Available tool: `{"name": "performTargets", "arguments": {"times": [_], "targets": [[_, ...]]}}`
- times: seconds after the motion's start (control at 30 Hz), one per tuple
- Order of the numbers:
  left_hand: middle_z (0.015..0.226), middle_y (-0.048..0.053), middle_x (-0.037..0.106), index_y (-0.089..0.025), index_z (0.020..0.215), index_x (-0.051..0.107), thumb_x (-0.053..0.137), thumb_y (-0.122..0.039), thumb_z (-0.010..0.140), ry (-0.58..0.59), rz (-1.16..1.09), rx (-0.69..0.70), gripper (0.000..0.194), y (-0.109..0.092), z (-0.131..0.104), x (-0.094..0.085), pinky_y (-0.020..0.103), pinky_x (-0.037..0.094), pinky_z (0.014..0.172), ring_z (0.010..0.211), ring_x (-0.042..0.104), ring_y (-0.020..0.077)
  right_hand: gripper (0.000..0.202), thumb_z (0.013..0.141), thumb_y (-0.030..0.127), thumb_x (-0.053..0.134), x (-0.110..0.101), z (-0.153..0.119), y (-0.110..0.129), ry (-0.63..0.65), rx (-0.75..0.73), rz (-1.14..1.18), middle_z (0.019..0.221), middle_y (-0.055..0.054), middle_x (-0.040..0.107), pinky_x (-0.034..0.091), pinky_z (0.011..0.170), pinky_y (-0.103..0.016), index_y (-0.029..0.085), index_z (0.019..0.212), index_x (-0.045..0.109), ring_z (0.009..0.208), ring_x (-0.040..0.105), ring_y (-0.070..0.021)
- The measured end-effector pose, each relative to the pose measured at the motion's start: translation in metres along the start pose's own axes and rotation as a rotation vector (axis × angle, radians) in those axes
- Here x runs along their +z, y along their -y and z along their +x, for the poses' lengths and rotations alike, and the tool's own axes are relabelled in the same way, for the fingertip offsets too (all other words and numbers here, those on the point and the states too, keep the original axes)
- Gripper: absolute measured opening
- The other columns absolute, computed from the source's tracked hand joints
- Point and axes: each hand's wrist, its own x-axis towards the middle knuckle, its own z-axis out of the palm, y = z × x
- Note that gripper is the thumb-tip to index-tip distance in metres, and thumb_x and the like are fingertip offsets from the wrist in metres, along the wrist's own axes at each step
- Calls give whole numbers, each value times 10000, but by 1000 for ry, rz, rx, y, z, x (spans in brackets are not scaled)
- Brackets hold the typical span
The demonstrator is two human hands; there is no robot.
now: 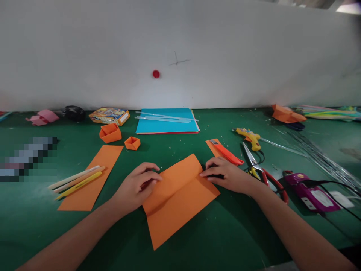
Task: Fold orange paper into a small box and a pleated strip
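Observation:
A sheet of orange paper [183, 203] with a crease across its middle sits in front of me on the green table, turned at a slant. My left hand [137, 186] grips its left edge, fingers curled and thumb close to the fingertips. On the opposite edge, near the end of the crease, my right hand [229, 175] pinches the paper between thumb and fingers. Just beyond my right hand lies a red utility knife [227, 152] on a narrow orange paper strip [213, 148]. Scissors [255, 162] with red and yellow handles lie partly behind my right forearm.
Left of me, pencils [76, 180] and a yellow pen [80, 185] lie on orange paper [97, 192]. Folded orange pieces [109, 133], a patterned box [109, 116] and blue sheets [166, 126] stand farther back. A yellow glue gun [249, 137] and purple power strip [311, 192] are right.

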Motion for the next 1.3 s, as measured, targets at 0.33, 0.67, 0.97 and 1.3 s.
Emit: {"name": "performTargets", "arguments": {"times": [0.33,0.67,0.97,1.3], "targets": [[1097,22,664,-272,979,685,589,-81,910,-408,136,374,224,-21,-4,-9,224,566,762,910,679,117,342,1041,305,409,2,0,4,-168,43,28,1204,-80,659,538,939,-413,291,1299,633,1081,634,-233],[1224,70,702,-251,1342,548,561,-167,946,172,136,493,405,-16,-5,-2,355,517,985,1110,659,179,344,1019,322,450,5,-1,4,-368,105,38,1081,-75,659,547,693,-341,294,1335,583,823,622,-194],[1242,57,686,-249,1257,639,462,-218,1002,1,230,196,312,-4,-4,3,338,540,992,1146,633,191,318,1026,308,455,6,0,8,-258,40,-36,1240,-90,644,576,859,-388,283,1296,621,1106,627,-235],[1209,47,727,-228,1127,708,455,-129,980,126,177,435,308,-10,-6,8,287,574,950,1085,683,155,292,1033,240,464,8,2,12,-313,-158,-110,1167,-83,683,549,937,-386,267,1244,663,1092,643,-212]]}}
